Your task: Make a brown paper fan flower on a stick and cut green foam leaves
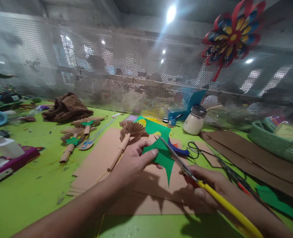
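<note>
My left hand pinches a piece of green paper between thumb and fingers; one long point of it hangs down. In my right hand is a pair of scissors with yellow handles, its blades running along the paper's right upper edge. Whether the blades touch the paper I cannot tell. Under both hands lie stacked sheets of brown cardboard. A pleated brown paper fan on a rolled stick rests on them, just beyond my left wrist. A larger green paper sheet with cut edges lies behind.
Smaller pleated paper pieces with green stars lie left, near a purple power strip and brown cloth. A jar, black-handled scissors, brown paper strips and a green basket are right. A perforated metal screen stands behind.
</note>
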Demonstrator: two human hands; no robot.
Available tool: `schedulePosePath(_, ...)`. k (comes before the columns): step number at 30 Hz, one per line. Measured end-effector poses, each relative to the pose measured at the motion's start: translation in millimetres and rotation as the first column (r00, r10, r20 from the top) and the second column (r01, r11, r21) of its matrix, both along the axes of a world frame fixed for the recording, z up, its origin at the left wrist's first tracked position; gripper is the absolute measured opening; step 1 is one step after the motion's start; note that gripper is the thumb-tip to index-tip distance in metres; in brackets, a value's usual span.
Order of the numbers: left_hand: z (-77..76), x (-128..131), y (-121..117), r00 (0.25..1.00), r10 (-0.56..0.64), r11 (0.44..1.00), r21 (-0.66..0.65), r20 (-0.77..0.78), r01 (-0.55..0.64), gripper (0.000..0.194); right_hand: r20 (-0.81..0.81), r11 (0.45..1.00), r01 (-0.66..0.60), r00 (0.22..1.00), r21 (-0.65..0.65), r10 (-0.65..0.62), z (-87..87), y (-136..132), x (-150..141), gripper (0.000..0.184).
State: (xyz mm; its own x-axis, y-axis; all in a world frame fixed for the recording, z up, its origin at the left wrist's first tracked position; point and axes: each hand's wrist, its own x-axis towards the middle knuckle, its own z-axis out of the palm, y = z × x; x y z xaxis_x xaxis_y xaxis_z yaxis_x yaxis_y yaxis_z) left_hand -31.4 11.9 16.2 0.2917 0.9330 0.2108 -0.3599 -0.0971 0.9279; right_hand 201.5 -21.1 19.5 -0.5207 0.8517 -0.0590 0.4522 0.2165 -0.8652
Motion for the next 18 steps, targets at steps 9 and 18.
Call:
schedulePosePath(9, 1.2, 1, -1, 1.000, 0.026, 0.999, -0.026, -0.007, -0.027, 0.016, -0.011, 0.999, -0.020, 1.000, 0.031, 0.021, -1.3, -2, -6, 0.037)
schedulePosePath(18, -1.0, -7, 9, 0.976, 0.200, 0.978, -0.035, -0.088, -0.204, 0.015, 0.151, 0.875, 0.276, 0.921, 0.398, -0.359, -4.2, 14, 6, 0.035)
